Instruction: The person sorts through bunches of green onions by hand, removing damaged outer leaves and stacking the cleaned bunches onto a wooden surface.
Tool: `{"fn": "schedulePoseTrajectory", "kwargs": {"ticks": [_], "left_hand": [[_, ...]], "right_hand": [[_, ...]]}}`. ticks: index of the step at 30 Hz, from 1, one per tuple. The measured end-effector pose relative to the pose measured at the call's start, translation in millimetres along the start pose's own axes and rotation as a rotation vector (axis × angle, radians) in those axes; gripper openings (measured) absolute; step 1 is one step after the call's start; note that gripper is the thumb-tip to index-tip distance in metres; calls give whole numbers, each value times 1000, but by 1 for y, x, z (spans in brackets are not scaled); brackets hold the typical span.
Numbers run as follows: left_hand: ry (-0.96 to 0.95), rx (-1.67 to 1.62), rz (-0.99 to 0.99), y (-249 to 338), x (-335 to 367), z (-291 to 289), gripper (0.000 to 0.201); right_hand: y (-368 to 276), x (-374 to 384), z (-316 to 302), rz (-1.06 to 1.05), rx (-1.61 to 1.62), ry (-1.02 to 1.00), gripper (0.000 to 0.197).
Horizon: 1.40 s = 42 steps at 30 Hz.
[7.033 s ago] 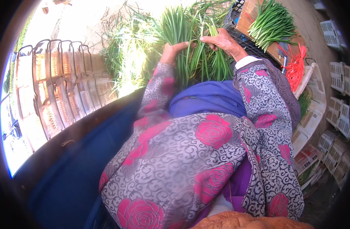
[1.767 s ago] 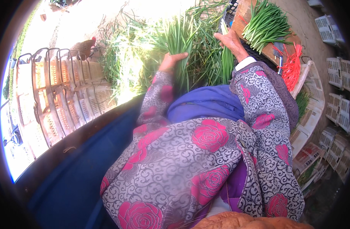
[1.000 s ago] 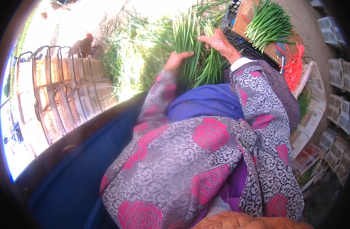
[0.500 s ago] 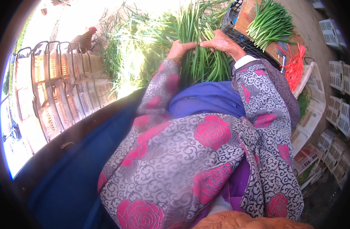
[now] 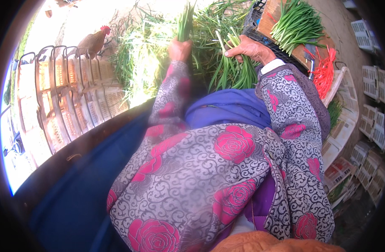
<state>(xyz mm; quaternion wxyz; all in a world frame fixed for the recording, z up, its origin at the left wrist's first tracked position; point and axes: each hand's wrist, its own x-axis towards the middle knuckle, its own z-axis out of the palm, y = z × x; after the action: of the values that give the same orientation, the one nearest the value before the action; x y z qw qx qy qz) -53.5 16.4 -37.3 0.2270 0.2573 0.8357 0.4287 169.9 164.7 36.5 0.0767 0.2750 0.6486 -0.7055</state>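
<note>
My left hand (image 5: 180, 50) is closed round an upright bunch of garlic chives (image 5: 185, 23), its stalks rising above the fist. Over my lap to the right, my right hand (image 5: 252, 49) grips a looser bunch of chives (image 5: 233, 72); pale stalk ends poke up past the thumb and the green leaves droop below. The two hands are apart. Beneath them and to the left spreads a heap of loose green and yellowish leaves (image 5: 144, 54). At the far right, a thick pile of chives (image 5: 296, 27) lies on a brown board (image 5: 269, 19).
Red ties (image 5: 325, 72) hang by the board, which rests on a black crate (image 5: 252, 21). A pale crate (image 5: 341, 113) stands at my right, with more white crates (image 5: 371, 122) beyond. Stacked crates (image 5: 70, 92) stand left, with a hen (image 5: 93, 43) behind them.
The hands were together on the chives and have separated. My left hand has moved left and away with one bunch; my right hand keeps the other. The hen's body has shifted slightly right.
</note>
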Motion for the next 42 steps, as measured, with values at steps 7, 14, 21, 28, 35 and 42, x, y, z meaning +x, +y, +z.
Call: {"fn": "schedulePoseTrajectory", "kwargs": {"ticks": [7, 14, 21, 28, 35, 42], "left_hand": [[-595, -787, -343, 36, -56, 13, 25], [-573, -816, -184, -1, -42, 19, 20], [-524, -730, -262, -5, -37, 7, 19], [-563, -775, -316, 18, -50, 11, 22], [-681, -582, -145, 17, -45, 4, 19], [-701, -502, -185, 32, -55, 1, 20]], "right_hand": [[19, 20, 6, -106, -95, 263, 25], [-7, 3, 5, -118, 80, 164, 16], [-7, -7, -29, -101, 134, 283, 26], [3, 5, 7, -355, -553, 555, 42], [1, 10, 14, -271, -839, 308, 32], [22, 19, 19, -176, -853, 436, 24]]}}
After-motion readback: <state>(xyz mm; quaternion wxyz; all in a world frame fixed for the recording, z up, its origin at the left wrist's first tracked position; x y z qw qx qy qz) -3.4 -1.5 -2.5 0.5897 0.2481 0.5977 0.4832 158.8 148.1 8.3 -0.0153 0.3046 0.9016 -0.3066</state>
